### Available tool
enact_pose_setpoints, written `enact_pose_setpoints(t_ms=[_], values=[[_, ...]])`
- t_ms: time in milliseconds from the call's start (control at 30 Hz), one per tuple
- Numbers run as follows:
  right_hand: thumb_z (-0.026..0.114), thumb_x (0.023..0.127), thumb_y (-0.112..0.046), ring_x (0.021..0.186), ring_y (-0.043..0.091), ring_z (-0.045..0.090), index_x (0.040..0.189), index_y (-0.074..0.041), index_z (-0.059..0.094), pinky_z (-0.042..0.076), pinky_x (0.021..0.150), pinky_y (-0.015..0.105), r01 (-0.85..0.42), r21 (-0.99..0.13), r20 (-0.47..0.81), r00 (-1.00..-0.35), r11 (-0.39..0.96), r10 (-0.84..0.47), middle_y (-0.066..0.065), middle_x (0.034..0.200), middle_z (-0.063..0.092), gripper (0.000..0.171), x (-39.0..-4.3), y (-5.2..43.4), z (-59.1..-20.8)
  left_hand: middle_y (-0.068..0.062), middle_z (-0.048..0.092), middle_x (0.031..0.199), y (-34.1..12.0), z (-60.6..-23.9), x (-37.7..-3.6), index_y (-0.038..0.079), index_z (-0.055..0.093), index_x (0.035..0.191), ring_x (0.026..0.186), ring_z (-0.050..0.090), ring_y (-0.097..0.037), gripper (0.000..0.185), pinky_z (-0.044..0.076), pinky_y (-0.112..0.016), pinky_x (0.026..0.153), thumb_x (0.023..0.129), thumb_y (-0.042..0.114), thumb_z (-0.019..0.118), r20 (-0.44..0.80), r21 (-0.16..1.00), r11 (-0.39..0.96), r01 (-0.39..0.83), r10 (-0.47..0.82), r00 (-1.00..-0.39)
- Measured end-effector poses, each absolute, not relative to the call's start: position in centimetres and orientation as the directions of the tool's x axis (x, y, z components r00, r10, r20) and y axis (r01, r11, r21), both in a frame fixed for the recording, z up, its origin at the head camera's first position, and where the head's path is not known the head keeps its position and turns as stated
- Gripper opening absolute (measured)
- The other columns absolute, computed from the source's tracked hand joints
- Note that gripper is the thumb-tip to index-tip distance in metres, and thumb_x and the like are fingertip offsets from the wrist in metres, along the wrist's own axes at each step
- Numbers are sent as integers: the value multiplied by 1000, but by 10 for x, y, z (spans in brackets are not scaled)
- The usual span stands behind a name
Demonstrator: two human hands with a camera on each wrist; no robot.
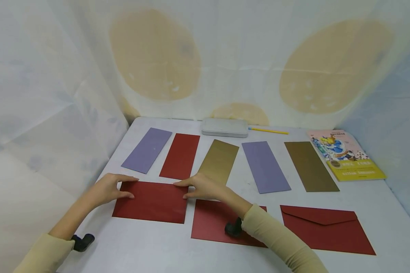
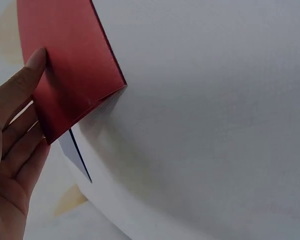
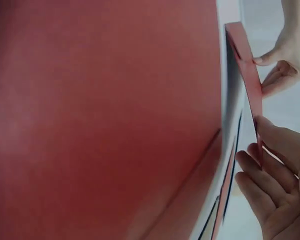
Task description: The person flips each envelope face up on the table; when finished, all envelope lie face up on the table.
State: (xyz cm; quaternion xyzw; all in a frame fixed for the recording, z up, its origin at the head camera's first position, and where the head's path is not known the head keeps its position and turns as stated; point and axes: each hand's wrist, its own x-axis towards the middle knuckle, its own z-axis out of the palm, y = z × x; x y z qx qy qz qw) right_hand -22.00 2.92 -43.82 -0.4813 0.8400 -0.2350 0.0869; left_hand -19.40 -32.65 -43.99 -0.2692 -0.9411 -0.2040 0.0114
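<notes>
A red envelope is held level at the left front of the table, and the left wrist view shows its near edge raised off the surface. My left hand pinches its left side, thumb on top and fingers beneath. At its upper right corner, my right hand pinches it between thumb and fingers. Under my right forearm lies a second red envelope, which fills much of the right wrist view. Farther right is a third red envelope with its pointed flap facing up.
Behind the hands lies a row of slim paper pieces: purple, red, gold, purple and brown-gold. A grey case and yellow pencil lie at the back. A colourful book sits right.
</notes>
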Motion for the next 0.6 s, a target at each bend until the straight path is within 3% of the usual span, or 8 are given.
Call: enact_pose_setpoints(t_ms=[100,167,267,367,600], values=[[74,87,-20,58,6,28,134,-14,59,31,58,17,-771,-473,42,-502,426,-864,-4,100,70,50,-219,28,-441,-1,72,102,-327,-443,-195,9,74,109,89,62,-17,49,50,-31,72,66,24,90,76,394,777,491,505,-860],[73,88,-20,58,6,26,134,-12,60,31,58,17,-773,-470,26,-496,427,-868,-3,100,70,49,-218,27,-442,-1,72,102,-327,-444,-195,9,75,109,89,62,-17,48,50,-32,72,66,25,89,51,408,778,477,502,-863],[73,88,-17,59,6,28,133,-11,60,32,60,16,-762,-482,14,-501,433,-866,-2,112,69,48,-217,27,-442,-1,72,102,-328,-445,-196,10,75,109,89,62,-17,49,49,-31,71,66,27,89,31,428,777,461,497,-867],[73,87,-16,59,7,30,133,-9,60,33,59,16,-757,-490,11,-502,432,-865,0,112,69,48,-217,27,-441,-1,72,103,-329,-445,-196,11,75,109,90,61,-16,49,47,-29,70,66,30,89,22,443,777,448,490,-871],[74,87,-16,56,6,28,134,-10,59,31,56,15,-753,-495,6,-502,434,-865,0,90,68,49,-216,29,-441,-1,72,103,-330,-447,-196,12,75,110,96,63,-21,50,51,-37,77,66,33,89,27,453,773,444,486,-873]])
